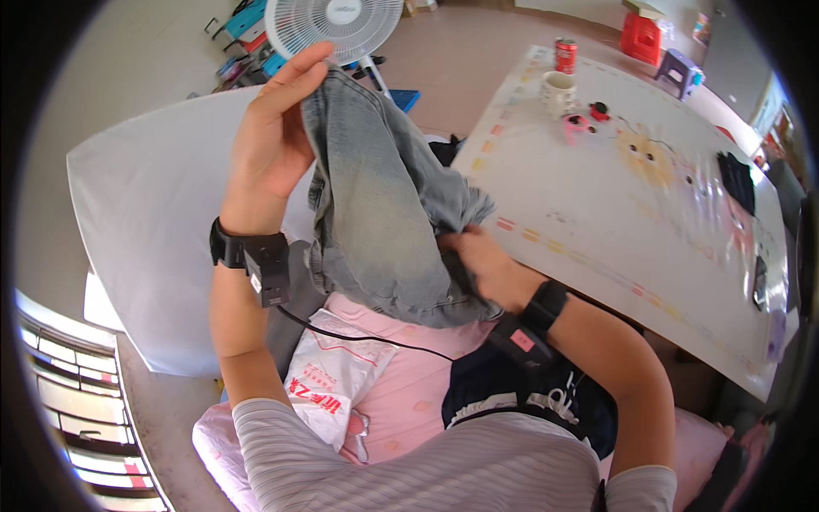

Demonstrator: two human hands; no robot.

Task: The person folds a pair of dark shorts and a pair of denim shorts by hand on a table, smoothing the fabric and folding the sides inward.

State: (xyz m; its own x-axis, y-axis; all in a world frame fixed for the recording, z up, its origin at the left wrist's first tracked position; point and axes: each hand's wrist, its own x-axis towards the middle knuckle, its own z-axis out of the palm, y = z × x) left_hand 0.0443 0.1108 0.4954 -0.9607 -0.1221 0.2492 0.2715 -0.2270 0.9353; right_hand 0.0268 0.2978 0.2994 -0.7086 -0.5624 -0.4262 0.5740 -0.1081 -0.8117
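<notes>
A faded grey-blue denim garment (377, 192) hangs in front of me above a pink patterned cloth (397, 409). Raised high, my left hand (275, 134) pinches one edge of it between thumb and fingers. Lower and to the right, my right hand (483, 269) grips its bunched side near a frayed edge; motion blurs this hand, and folds hide some fingertips. Each wrist wears a black strap with a small box, and a black cable (358, 334) runs from the left one.
A white plastic bag with red print (336, 377) lies on the pink cloth. At right stands a table (576, 192) with a patterned cover, a mug (558, 94), a red can (565, 56) and small toys. A white-covered block (160, 243) stands left, a fan (334, 25) ahead.
</notes>
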